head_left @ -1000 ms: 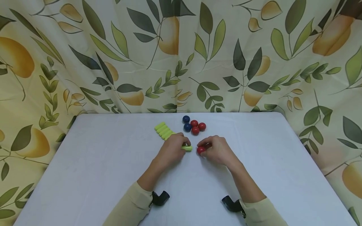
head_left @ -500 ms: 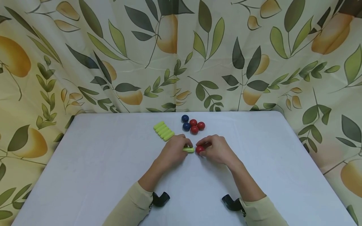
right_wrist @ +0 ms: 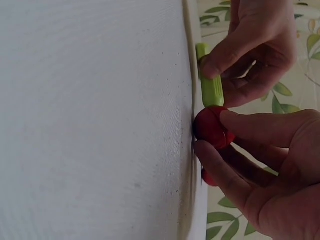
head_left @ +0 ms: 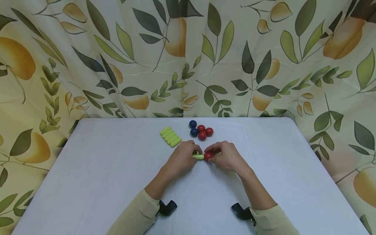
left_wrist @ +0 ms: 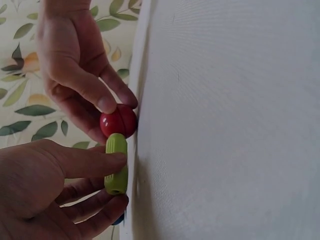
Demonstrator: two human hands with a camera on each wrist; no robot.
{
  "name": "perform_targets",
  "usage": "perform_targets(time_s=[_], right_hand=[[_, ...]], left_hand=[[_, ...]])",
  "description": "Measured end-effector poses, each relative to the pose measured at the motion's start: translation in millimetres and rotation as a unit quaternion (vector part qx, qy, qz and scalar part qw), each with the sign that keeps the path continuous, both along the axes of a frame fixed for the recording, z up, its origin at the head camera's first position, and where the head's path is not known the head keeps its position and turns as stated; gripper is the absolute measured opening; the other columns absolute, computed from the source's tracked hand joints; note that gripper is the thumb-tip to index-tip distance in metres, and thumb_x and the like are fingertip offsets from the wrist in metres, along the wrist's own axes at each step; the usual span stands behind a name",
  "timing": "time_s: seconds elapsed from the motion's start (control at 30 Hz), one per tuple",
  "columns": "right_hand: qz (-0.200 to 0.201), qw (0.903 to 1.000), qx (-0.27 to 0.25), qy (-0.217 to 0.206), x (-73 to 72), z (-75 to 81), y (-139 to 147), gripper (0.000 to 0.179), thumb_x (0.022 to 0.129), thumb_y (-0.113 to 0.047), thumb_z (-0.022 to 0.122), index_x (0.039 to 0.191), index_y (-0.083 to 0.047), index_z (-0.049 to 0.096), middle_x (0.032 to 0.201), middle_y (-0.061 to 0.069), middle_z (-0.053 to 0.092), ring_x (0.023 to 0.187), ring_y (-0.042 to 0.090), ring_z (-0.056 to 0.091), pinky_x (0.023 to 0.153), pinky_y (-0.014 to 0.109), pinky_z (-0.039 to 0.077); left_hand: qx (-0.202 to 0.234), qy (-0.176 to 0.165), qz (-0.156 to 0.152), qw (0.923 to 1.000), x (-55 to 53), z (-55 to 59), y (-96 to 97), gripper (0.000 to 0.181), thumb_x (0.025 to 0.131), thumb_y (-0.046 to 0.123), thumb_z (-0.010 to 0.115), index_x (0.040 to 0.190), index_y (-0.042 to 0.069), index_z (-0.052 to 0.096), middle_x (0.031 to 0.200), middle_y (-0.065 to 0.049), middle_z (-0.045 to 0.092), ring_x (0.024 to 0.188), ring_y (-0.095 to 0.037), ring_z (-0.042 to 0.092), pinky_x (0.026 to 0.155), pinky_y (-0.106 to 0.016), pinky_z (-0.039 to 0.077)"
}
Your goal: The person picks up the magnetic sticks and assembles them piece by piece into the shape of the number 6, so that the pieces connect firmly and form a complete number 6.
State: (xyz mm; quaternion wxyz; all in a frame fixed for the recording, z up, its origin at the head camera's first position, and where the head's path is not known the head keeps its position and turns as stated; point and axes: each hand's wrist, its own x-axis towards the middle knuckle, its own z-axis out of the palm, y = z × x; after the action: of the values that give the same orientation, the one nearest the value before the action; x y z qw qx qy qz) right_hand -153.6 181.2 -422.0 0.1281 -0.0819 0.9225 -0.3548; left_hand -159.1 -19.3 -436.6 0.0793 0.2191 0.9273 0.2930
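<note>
My left hand (head_left: 182, 156) pinches a short lime-green ribbed rod (left_wrist: 116, 165) between thumb and fingers; a small hole shows in its near end in the left wrist view. A glossy red ball (right_wrist: 214, 127) with a seam line round it is held by the thumb and fingers of my right hand (head_left: 225, 156). The rod's far end meets the ball, the two in line just over the white table. Beyond the hands, several matching green rods (head_left: 170, 136) lie side by side. Right of them sit two dark blue balls (head_left: 194, 132) and several red balls (head_left: 202, 135).
A white cloth-like surface covers the table (head_left: 117, 182). Behind its far edge hangs a curtain (head_left: 217, 65) printed with leaves and fruit. Black wrist-worn devices (head_left: 168, 208) stick out from both sleeves (head_left: 136, 212).
My left hand has moved slightly right with the green rod, closing the gap to the red ball until their ends meet. My right hand stays nearly still.
</note>
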Motion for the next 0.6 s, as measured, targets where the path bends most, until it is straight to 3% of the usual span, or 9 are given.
perform_targets(time_s=[0.13, 0.6], right_hand=[[-0.003, 1.0000, -0.006, -0.004, 0.5, -2.6, 0.4, 0.030, 0.084, -0.008, 0.082, 0.114, -0.012, 0.081, 0.105, 0.006, 0.077, 0.102, 0.024, 0.068, 0.080, 0.035, 0.056], [0.004, 0.9999, -0.010, -0.002, -2.2, -2.3, 2.8, 0.029, 0.084, -0.010, 0.083, 0.113, -0.012, 0.081, 0.103, 0.006, 0.078, 0.101, 0.024, 0.068, 0.080, 0.035, 0.055]], left_hand=[[0.001, -0.010, 0.001, 1.0000, 0.4, -0.5, -0.2, 0.024, 0.088, 0.003, 0.080, 0.110, 0.012, 0.080, 0.096, 0.001, 0.067, 0.089, -0.012, 0.061, 0.081, -0.022, 0.054], [-0.022, 0.002, 0.008, 0.9997, 1.0, 1.9, -1.2, 0.025, 0.088, 0.007, 0.080, 0.111, 0.016, 0.080, 0.099, 0.002, 0.068, 0.091, -0.014, 0.060, 0.082, -0.026, 0.054]])
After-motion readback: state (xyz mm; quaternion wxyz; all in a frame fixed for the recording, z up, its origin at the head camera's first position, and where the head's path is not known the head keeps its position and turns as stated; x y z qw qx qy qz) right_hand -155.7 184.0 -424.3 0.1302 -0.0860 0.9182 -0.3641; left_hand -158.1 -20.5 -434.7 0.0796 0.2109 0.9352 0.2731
